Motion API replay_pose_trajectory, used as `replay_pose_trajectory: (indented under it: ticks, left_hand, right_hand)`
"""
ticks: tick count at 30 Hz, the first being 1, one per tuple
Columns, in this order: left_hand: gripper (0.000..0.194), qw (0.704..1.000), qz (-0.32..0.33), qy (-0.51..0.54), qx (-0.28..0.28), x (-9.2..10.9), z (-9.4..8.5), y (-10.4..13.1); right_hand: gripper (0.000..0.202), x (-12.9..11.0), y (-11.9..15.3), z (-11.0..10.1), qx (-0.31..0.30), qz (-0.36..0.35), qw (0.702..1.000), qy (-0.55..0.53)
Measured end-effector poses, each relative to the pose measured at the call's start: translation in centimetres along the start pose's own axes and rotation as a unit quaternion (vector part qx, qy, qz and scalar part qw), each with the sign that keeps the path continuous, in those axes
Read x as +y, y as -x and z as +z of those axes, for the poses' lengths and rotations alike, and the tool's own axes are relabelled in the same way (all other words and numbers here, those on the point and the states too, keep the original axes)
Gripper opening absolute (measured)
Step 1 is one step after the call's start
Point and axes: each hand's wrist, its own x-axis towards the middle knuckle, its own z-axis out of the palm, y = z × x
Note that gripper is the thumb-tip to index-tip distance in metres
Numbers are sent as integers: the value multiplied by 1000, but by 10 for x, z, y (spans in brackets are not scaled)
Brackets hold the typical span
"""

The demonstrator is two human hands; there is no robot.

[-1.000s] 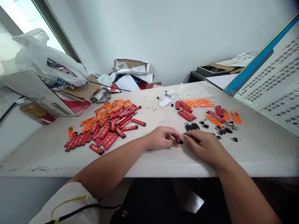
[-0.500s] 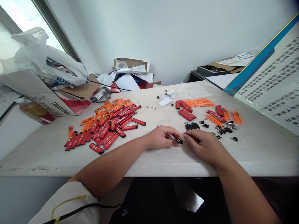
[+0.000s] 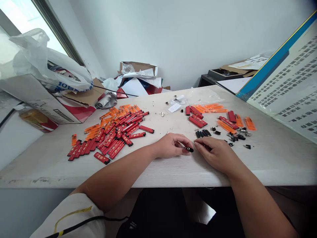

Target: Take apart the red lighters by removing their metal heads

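Near the table's front edge, my left hand [image 3: 172,146] is closed around a lighter [image 3: 189,149]; its black end with a small pale ring faces me, and the rest is hidden by the fingers. Just to its right, my right hand [image 3: 216,153] has thumb and forefinger pinched close to that end. Anything between those fingertips is too small or hidden to make out. Small dark cylinders [image 3: 203,133] lie in a row beyond my right hand. Black plastic and metal lighter parts [image 3: 241,135] are scattered to its right.
Red lighters [image 3: 115,137] and orange lighter bodies [image 3: 111,115] lie heaped on the left. More red lighters [image 3: 196,121] and orange bodies [image 3: 214,107] lie at the right. A carton [image 3: 49,99] carries a plastic bag [image 3: 66,71]. A printed board [image 3: 284,82] leans at the right.
Both hands keep nearly the same pose, with the lighter still in my left hand. The view has shifted very slightly; nothing else has visibly moved.
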Motion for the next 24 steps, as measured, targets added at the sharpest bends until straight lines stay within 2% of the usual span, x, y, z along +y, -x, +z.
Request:
replay_pose_trajectory:
  ticks: [24]
  left_hand:
    - [18, 1000, -3, -1, -2, 0, 0, 0]
  right_hand:
    - [24, 0, -1, 0, -3, 1, 1000, 11]
